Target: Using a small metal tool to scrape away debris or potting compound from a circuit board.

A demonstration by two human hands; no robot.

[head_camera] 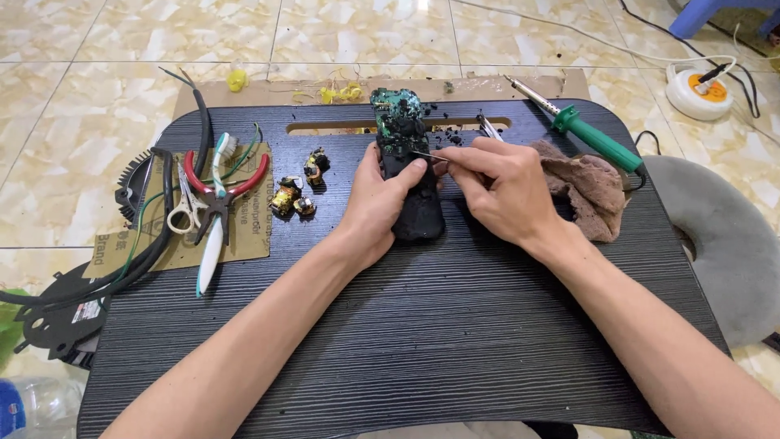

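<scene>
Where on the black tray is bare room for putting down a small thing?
The near half of the tray, between the forearms, is bare. The left side is crowded with pliers, scissors and cables; a brown rag fills the right, beside the right hand.

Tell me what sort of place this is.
Probably a makeshift home electronics-repair spot on the floor: a low black lap table on floor tiles, a green-handled soldering iron, and a black-potted circuit board held by both hands.
</scene>
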